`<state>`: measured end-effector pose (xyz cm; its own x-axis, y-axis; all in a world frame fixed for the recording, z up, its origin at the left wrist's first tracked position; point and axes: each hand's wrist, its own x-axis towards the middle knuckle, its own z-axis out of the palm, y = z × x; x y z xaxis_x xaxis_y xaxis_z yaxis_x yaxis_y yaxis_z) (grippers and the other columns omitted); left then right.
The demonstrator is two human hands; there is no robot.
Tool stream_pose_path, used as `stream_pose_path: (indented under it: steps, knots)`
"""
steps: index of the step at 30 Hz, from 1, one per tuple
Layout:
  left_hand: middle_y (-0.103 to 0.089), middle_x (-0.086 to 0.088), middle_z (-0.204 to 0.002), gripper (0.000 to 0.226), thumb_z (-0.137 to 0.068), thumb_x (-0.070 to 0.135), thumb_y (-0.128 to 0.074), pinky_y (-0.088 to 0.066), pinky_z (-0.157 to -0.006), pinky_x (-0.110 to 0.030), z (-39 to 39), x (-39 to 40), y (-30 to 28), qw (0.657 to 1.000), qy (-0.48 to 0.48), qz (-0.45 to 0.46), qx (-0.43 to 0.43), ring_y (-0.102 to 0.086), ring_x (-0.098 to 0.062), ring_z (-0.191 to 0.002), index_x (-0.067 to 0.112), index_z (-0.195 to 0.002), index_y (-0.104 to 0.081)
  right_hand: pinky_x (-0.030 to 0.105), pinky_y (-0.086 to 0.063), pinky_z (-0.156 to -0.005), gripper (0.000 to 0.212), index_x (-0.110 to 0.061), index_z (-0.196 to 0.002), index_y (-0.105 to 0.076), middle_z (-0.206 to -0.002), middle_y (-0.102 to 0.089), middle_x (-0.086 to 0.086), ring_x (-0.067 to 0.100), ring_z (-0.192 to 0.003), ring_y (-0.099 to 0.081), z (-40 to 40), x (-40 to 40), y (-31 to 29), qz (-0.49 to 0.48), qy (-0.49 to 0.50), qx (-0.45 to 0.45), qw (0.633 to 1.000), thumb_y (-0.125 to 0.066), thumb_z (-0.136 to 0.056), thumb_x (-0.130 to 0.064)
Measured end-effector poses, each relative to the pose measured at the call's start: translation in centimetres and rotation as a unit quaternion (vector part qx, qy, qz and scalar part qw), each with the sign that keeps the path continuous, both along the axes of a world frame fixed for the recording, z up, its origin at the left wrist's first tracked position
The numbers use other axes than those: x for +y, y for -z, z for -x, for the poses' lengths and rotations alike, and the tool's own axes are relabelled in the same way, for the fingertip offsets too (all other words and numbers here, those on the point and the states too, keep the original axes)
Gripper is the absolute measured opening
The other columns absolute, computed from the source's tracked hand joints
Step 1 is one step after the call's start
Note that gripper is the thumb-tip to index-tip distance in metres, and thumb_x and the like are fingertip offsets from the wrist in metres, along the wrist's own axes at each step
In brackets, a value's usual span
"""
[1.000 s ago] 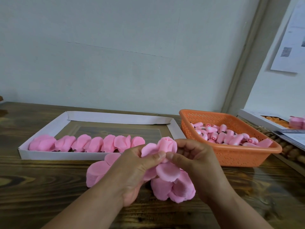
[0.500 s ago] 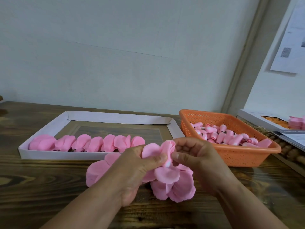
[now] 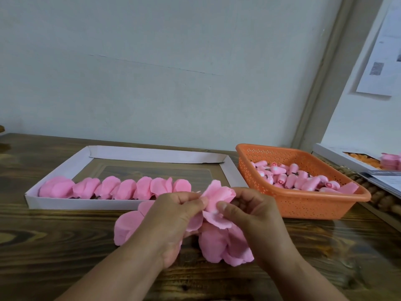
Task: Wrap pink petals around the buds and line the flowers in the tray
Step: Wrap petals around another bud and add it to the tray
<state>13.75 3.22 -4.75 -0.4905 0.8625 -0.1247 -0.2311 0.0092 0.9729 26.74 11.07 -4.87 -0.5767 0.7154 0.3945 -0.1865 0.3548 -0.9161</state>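
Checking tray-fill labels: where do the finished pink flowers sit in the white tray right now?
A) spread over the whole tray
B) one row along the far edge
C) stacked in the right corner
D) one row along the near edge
D: the finished flowers form a single row against the near wall of the white tray, and the tray floor behind them is bare.

Both hands pinching a pink flower [image 3: 219, 197] above loose petals [image 3: 223, 244], left hand [image 3: 173, 220], right hand [image 3: 253, 216], white tray [image 3: 138, 205] behind
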Motion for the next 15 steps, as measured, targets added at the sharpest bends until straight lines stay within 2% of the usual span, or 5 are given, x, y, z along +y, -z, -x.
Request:
stream_pose_path:
  steps: [3,5,7,12,15]
  knots:
    - [-0.075,-0.008,-0.083,0.013,-0.09,0.016,-0.063,-0.053,-0.061,-0.029,-0.2,0.1,0.2,0.999,-0.033,0.006,0.034,-0.069,-0.026,-0.089,0.008,-0.087,-0.073,0.028,-0.054,-0.059,0.022,-0.018,-0.081,-0.071,-0.071,-0.071,0.007,0.019,-0.066,-0.067,0.2,-0.5,0.4,-0.056,0.045,-0.009,0.997,-0.072,-0.076,0.004]
    - [-0.074,-0.012,-0.084,0.018,-0.091,0.019,-0.063,-0.057,-0.069,-0.039,-0.2,0.0,0.3,0.996,-0.045,0.009,0.07,-0.069,-0.032,-0.091,0.008,-0.081,-0.073,0.035,-0.054,-0.065,0.023,-0.02,-0.081,-0.07,-0.073,-0.069,0.009,0.025,-0.068,-0.064,0.2,-0.7,0.5,-0.112,0.068,-0.035,0.991,-0.074,-0.074,0.002]
    - [-0.071,-0.019,-0.088,0.022,-0.091,0.021,-0.061,-0.055,-0.08,-0.047,-0.4,-0.1,0.2,0.993,-0.047,0.002,0.112,-0.067,-0.036,-0.091,0.005,-0.08,-0.072,0.03,-0.051,-0.066,0.024,-0.021,-0.081,-0.07,-0.077,-0.066,0.003,0.019,-0.069,-0.06,0.1,-0.7,0.0,-0.152,0.067,-0.06,0.984,-0.076,-0.072,0.001]
    - [-0.065,-0.029,-0.094,0.031,-0.094,0.026,-0.055,-0.051,-0.075,-0.049,-0.9,-0.4,0.0,0.984,-0.017,-0.038,0.174,-0.061,-0.029,-0.075,0.0,-0.083,-0.069,0.023,-0.048,-0.075,0.021,-0.02,-0.076,-0.067,-0.106,-0.059,-0.008,0.005,-0.089,-0.058,0.0,-0.1,-1.2,-0.176,0.073,-0.112,0.975,-0.079,-0.069,-0.005]
    - [-0.063,-0.032,-0.097,0.037,-0.095,0.028,-0.053,-0.049,-0.078,-0.046,-1.1,-0.6,-0.2,0.981,-0.001,-0.054,0.189,-0.056,-0.02,-0.078,-0.006,-0.091,-0.065,0.026,-0.05,-0.077,0.027,-0.025,-0.07,-0.063,-0.102,-0.063,-0.011,0.006,-0.086,-0.06,-0.1,0.2,-1.4,-0.163,0.069,-0.106,0.979,-0.08,-0.068,-0.004]
